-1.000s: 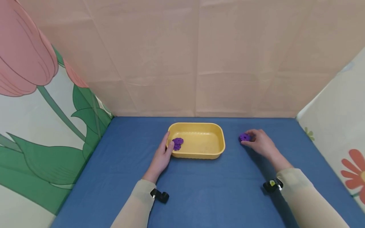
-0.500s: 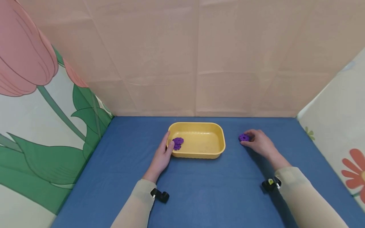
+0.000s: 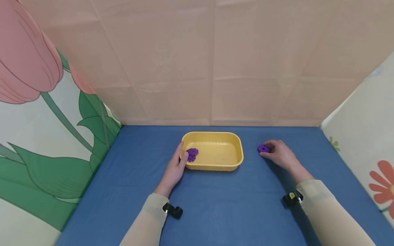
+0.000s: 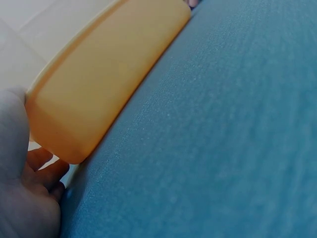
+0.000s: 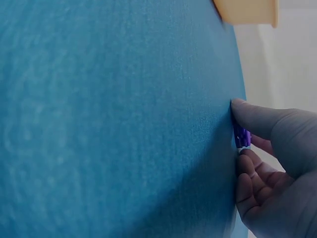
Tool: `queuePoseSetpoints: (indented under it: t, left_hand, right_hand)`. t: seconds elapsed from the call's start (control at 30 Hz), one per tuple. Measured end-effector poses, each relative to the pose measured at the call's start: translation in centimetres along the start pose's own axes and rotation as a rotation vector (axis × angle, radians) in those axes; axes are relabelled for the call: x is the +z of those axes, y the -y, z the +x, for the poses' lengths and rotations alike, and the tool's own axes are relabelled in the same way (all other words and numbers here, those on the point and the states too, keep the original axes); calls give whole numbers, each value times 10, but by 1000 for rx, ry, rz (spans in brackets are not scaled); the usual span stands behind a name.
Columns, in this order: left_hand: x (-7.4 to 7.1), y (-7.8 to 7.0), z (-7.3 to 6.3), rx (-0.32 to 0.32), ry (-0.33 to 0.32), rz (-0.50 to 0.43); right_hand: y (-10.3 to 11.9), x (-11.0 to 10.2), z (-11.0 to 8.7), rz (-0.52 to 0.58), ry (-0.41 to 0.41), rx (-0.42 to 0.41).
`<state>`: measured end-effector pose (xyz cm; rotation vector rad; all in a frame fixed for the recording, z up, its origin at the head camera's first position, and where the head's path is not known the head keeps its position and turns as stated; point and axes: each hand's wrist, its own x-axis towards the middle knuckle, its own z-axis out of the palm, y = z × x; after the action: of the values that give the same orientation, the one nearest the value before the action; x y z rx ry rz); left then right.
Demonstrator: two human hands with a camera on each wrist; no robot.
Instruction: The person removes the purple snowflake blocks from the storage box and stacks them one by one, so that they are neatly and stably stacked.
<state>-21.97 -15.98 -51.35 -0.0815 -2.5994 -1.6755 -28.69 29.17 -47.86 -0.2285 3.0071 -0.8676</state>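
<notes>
A shallow yellow tray (image 3: 215, 150) stands on the blue cloth, its long side toward me. My left hand (image 3: 173, 169) holds its left end, thumb over the rim and fingers outside; the left wrist view shows the fingers (image 4: 49, 173) by the tray's lower corner. Inside, near that thumb, lie overlapping purple notched flower-shaped discs (image 3: 192, 154). Right of the tray, my right hand (image 3: 281, 155) pinches another purple notched disc (image 3: 263, 148) low at the cloth. In the right wrist view, thumb and fingers partly hide this purple disc (image 5: 242, 137).
Blue cloth (image 3: 215, 205) covers the table. A plain beige backdrop (image 3: 212, 61) rises along the far edge. Printed floral panels stand at the left (image 3: 46, 136) and right (image 3: 366, 136). Each wrist carries a small black camera (image 3: 173, 211).
Between the first two frames the right hand and its purple disc shift very slightly left. Since then both hands and the tray look the same.
</notes>
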Motion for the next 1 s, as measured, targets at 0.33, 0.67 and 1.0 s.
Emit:
queuePoseSetpoints:
  t: [0.33, 0.67, 1.0]
  left_hand:
    - [0, -2, 0, 6, 3, -7]
    - [0, 0, 1, 4, 3, -1]
    - [0, 1, 1, 6, 2, -6]
  right_hand:
    - [-2, 1, 1, 7, 23, 23]
    - [-3, 1, 4, 11, 31, 3]
    - [-7, 2, 4, 20, 26, 4]
